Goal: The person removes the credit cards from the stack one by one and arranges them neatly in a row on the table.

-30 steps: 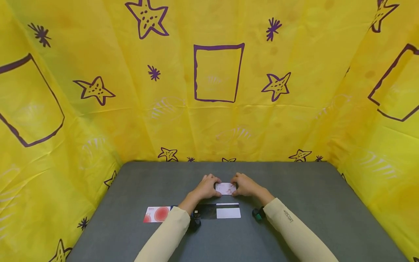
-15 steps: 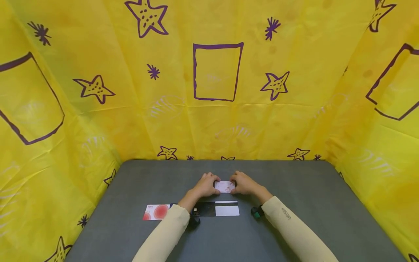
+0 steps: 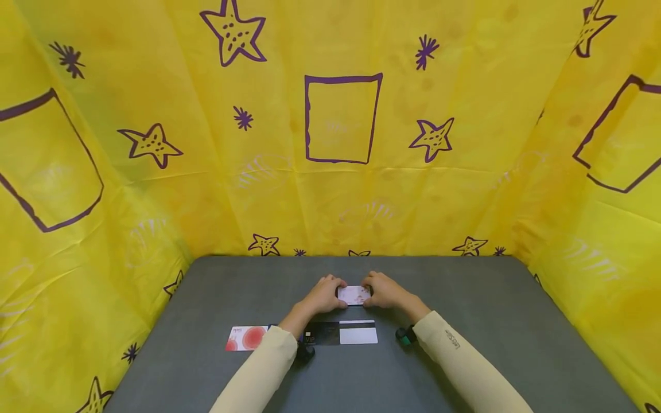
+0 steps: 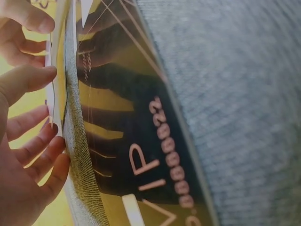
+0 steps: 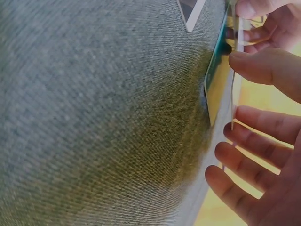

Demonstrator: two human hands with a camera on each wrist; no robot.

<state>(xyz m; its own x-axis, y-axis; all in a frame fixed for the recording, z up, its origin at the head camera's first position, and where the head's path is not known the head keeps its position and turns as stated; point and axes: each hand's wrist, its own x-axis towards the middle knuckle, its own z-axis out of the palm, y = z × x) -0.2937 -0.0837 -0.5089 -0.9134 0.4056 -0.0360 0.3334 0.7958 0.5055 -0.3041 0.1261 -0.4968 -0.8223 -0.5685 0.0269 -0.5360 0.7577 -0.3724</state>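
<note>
Both hands hold a small white card with pinkish print [image 3: 353, 295] over the grey table. My left hand [image 3: 326, 293] pinches its left end between thumb and fingers, and my right hand [image 3: 384, 290] grips the right end the same way. Seen edge-on in the right wrist view, the white card [image 5: 233, 96] is just above a glossy dark-green card [image 5: 217, 70] lying on the cloth. From the head, that lower card is mostly hidden beneath the white one. A glossy black VIP card [image 4: 136, 122] lies close to my left wrist.
A row of cards lies nearer the body: a white-and-red card [image 3: 248, 338], the black card [image 3: 324, 334] and a white card with a dark stripe [image 3: 358, 332]. My left forearm partly covers a blue one. Yellow patterned cloth [image 3: 341, 201] hangs around the table.
The head view tilts slightly. Both hands keep their grip on the white card and stay almost in place; a dark edge now shows along its near side.
</note>
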